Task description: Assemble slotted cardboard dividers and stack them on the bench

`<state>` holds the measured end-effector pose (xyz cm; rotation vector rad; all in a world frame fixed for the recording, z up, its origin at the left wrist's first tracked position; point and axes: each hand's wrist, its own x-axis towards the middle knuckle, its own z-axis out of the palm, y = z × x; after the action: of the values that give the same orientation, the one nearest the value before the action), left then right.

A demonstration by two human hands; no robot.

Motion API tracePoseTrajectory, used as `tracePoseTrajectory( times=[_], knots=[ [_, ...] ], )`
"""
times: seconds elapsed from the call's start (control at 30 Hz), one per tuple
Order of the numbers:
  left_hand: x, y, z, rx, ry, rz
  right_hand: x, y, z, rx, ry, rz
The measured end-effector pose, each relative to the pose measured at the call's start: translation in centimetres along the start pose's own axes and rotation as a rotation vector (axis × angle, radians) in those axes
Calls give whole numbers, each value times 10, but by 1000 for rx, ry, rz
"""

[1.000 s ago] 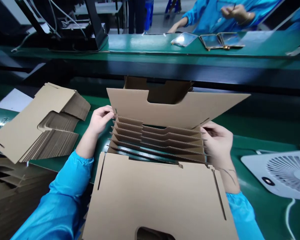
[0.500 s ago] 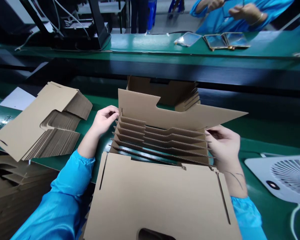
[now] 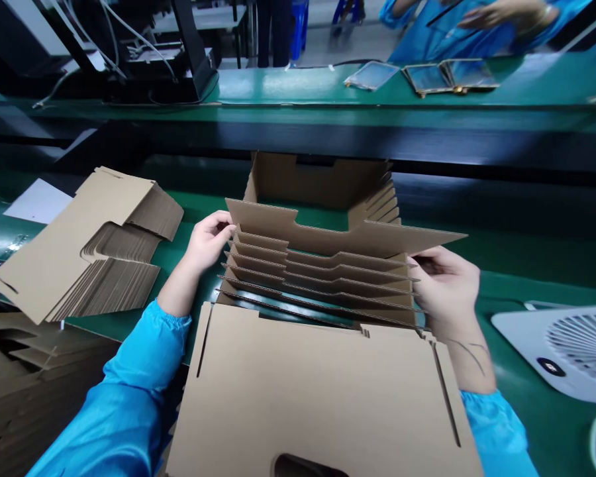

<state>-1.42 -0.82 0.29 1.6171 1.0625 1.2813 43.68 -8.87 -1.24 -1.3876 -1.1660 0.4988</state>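
A cardboard divider [image 3: 328, 233] with a notched top edge leans across a slotted cardboard frame [image 3: 322, 173]. My left hand [image 3: 209, 240] is closed, thumb and fingers pinching at the divider's left end. At the other end my right hand [image 3: 447, 281] curls its fingers around the divider's edge, beside the frame's side wall. In front of it several cardboard dividers [image 3: 322, 281] stand crosswise in a row in the slots, their ends sticking out past the walls. Nearest me lies a flat cardboard sheet [image 3: 322, 391] with long slits and a dark cutout.
To the left lies a fanned stack of cardboard pieces [image 3: 74, 238], with more cardboard [image 3: 34, 391] below it. A white fan [image 3: 566, 351] stands at right. Glassy panels [image 3: 447, 76] rest on the far green shelf, where a person in blue sleeves [image 3: 506, 20] works.
The leaning divider has moved down and toward me between my hands, showing more of the frame behind it. Both hands stay nearly in place.
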Motion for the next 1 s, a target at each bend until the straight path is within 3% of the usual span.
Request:
tracePoseTrajectory(
  times=[0.1, 0.27, 0.33, 0.43, 0.57, 0.63, 0.7, 0.83, 0.97, 1.0],
  knots=[
    [0, 2, -4, 67, -41, -7, 3, 4, -8, -161, -141, -38],
    [4, 2, -17, 328, -293, -24, 9, 1, -14, -276, -519, -11],
    [5, 0, -20, 318, -327, -29, 9, -3, -12, -260, -528, 5],
    [6, -5, -23, 222, -266, -16, 9, -4, -10, -217, -444, 41],
    [5, -6, -31, -165, -200, -66, 13, 3, -20, 45, -354, 162],
    [4, 3, -37, -299, -249, -72, 16, 7, -32, 214, -456, 127],
    [2, 20, -44, -289, -355, -68, 16, 8, -44, 290, -599, 43],
    [-4, 66, -52, -81, -575, -35, 8, 0, -64, 130, -754, 7],
    [-8, 96, -50, 11, -583, -35, 2, -16, -69, -10, -882, -9],
    [-8, 98, -49, 17, -593, -36, 3, -21, -68, -47, -862, -49]
  ],
)
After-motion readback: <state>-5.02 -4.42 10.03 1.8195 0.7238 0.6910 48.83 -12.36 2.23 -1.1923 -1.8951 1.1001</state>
